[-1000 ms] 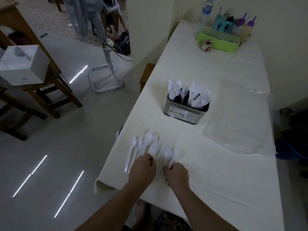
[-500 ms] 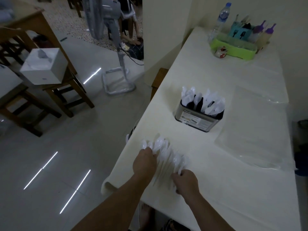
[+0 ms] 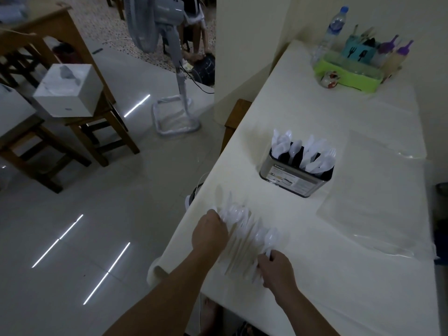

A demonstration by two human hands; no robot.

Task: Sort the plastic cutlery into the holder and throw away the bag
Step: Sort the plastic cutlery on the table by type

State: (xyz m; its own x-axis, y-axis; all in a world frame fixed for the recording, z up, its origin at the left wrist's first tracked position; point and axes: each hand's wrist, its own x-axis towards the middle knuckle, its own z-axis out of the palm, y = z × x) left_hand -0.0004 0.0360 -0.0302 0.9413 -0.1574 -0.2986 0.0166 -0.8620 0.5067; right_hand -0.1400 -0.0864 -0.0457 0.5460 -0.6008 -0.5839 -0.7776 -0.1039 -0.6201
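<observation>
a person stands at the near end of a long bench [image 3: 315,275] covered in a pale cloth, seen from a camera on their head. a loose row of white plastic spoons [image 3: 249,235] lies near the bench's left edge, bowls pointing away. the left hand [image 3: 210,232] rests at the left end of the row, fingers curled against the spoon bowls. the right hand [image 3: 276,269] sits at the near right end, pinching spoon handles between thumb and fingers. the two hands bracket the row.

further along the bench stands a metal holder [image 3: 294,181], already filled with upright white spoons and forks. just to its right lies a flat clear plastic bag [image 3: 378,190], apparently empty, not yet thrown away.

the step in hand looks like gathering the spoons into one bundle. to do it well, the hands should sweep inward together, keep the handles lined up, then close firmly so none slip off the bench's edge.

compared with half a second ago, the left hand has pushed the leftmost spoons inward, so the row is tighter and more bunched. a second ago the spoons were fanned wider. the holder and bag have not moved.
</observation>
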